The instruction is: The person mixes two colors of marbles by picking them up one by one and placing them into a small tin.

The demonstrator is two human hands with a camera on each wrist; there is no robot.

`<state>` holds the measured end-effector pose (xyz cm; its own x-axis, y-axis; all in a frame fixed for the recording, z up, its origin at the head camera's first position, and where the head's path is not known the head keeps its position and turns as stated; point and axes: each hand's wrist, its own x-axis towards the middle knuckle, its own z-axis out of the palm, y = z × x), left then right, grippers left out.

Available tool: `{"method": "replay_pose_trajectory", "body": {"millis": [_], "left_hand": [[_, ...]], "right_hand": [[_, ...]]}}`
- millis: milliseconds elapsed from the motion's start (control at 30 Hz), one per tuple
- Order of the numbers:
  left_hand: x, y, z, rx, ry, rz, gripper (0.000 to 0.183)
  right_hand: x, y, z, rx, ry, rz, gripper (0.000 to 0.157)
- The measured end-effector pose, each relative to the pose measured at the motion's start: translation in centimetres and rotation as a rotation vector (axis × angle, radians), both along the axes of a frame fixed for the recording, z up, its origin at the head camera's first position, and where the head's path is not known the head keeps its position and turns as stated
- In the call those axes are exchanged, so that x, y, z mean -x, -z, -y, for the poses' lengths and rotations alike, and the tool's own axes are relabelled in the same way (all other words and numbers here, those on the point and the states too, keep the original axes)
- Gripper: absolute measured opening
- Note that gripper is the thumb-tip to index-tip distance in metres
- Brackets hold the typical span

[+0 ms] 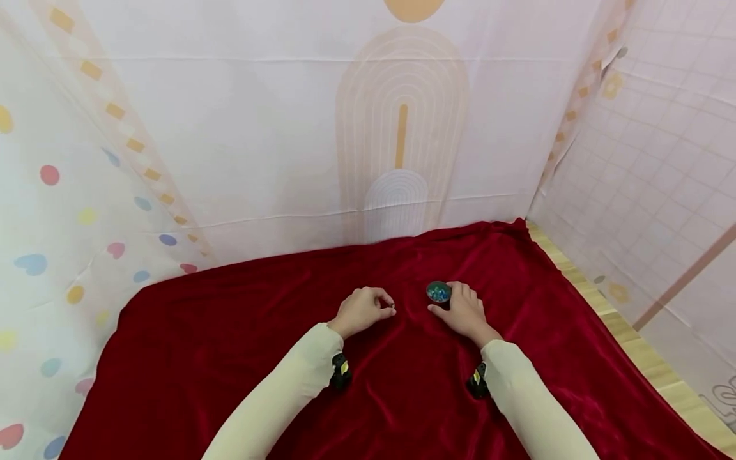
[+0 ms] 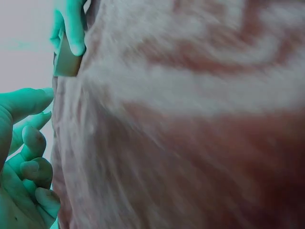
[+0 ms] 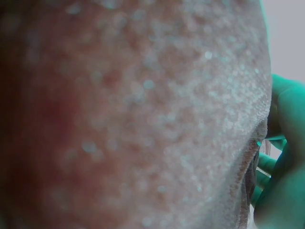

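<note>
My right hand [image 1: 464,313] grips a small round container [image 1: 439,292] with a shiny blue-green patterned top, thumb on the near side and fingers along its right. Over in the left wrist view, the container [image 2: 67,59] shows a plain side under the fingers of the right hand. My left hand [image 1: 362,310] is to the left of it, apart from it, low over the red cloth [image 1: 322,370]. Its thumb and forefinger point toward each other, the other fingers loosely bent, and nothing shows between them. In the right wrist view, the right hand [image 3: 288,157] is partly cut off behind cloth.
Red velvety cloth with folds covers the table; a strip of light wood [image 1: 627,338] shows along its right edge. Patterned curtains [image 1: 259,140] hang behind and at both sides. A small black device [image 1: 340,372] is worn at each wrist.
</note>
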<state>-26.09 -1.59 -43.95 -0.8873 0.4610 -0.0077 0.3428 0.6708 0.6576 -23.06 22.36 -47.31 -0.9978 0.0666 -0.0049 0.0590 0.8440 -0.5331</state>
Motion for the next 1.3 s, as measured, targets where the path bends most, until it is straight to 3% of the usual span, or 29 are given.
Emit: {"method": "replay_pose_trajectory", "body": {"millis": [200, 433, 800, 1067, 1300], "left_hand": [[0.7, -0.9, -2.6, -0.011, 0.044, -0.011, 0.013], [1.2, -1.7, -5.1, -0.039, 0.072, -0.018, 0.017], [1.6, -0.8, -7.3, -0.030, 0.068, -0.008, 0.018], [1.9, 0.1, -7.7, -0.035, 0.056, -0.003, 0.018], [2.1, 0.1, -8.2, -0.034, 0.062, -0.010, 0.025]], "right_hand": [[-0.1, -0.1, 0.1, 0.008, 0.006, 0.000, 0.067], [-0.4, -0.4, 0.3, 0.001, 0.000, -0.060, 0.066], [0.0, 0.2, 0.1, -0.001, 0.012, -0.007, 0.066], [-0.1, 0.2, 0.3, 0.010, 0.015, -0.031, 0.066], [-0.1, 0.3, -0.1, 0.009, 0.016, -0.035, 0.065]]}}
